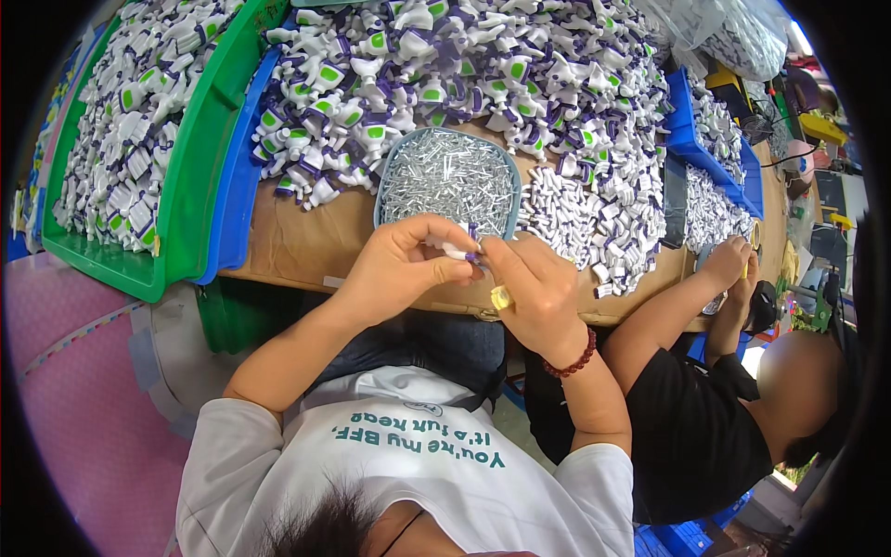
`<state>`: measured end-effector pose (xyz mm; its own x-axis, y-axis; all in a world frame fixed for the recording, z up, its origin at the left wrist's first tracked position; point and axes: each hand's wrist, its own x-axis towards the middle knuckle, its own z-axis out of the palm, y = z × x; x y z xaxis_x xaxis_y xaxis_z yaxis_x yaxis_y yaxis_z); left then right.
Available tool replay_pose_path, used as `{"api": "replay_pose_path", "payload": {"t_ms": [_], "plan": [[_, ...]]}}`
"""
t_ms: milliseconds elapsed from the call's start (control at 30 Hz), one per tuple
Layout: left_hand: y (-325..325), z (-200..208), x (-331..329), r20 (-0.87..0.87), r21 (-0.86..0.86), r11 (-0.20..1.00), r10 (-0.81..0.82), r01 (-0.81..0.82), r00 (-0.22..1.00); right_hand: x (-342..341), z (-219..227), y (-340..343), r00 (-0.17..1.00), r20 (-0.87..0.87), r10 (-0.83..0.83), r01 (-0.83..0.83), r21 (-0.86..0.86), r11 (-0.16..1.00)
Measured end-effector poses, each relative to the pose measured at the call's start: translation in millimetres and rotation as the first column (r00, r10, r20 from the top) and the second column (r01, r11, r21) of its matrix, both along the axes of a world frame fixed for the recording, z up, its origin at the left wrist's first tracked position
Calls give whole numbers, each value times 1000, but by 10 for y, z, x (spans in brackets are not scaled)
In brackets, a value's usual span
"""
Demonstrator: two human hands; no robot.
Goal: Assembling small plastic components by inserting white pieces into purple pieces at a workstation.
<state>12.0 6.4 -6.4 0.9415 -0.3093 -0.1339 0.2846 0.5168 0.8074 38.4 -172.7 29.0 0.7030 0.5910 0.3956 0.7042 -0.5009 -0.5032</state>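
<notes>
Far out at nine o'clock, a green bin [190, 167] heaped with white, green and purple plastic parts [121, 130], looking finished. Next along, a blue bin edge [239, 176], then a big loose mound of the same assembled parts [445, 65] spread across the cardboard-covered bench [297, 241] from eleven to one o'clock. Dead centre at twelve, a grey-blue tray [385, 190] full of small silver metal pins [445, 176], barely dented by the look of it. Just below that tray, the left hand [399, 265], fingers pinched on a small white plastic piece [455, 251]. Touching it from the right, the right hand [538, 288], fingertips closed on the purple end [474, 257] of that same piece, both hands gripping it between them just above the bench edge. Yellow ring and dark red bead bracelet [571, 357] on that right side. At one o'clock, a pile of small white and purple caps [594, 223], plenty left. At three o'clock, a co-worker's hands [733, 265] busy over their own blue tray [715, 148]. Judged from the piles: much done, much still waiting.
</notes>
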Motion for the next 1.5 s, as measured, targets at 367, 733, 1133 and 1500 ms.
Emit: {"api": "replay_pose_path", "payload": {"t_ms": [367, 733, 1133, 1500], "plan": [[31, 115, 42, -174, -30, 999, 23, -28, 984, 624, -30, -759, 893, 65, -446, 449, -226, 865], [13, 78, 44, -149, -41, 997, -72, 66, 986, 1137, -285, -988, 830, 300, -470, 557, -481, 677], [38, 118, 117, -302, -142, 990, -28, -16, 953, 701, 260, -413, 795, -467, -387, 493, 126, 861], [60, 79, 109, -298, -212, 977, -46, -19, 953, 236, 163, 17, 596, -800, 75, 439, 402, 804]]}}
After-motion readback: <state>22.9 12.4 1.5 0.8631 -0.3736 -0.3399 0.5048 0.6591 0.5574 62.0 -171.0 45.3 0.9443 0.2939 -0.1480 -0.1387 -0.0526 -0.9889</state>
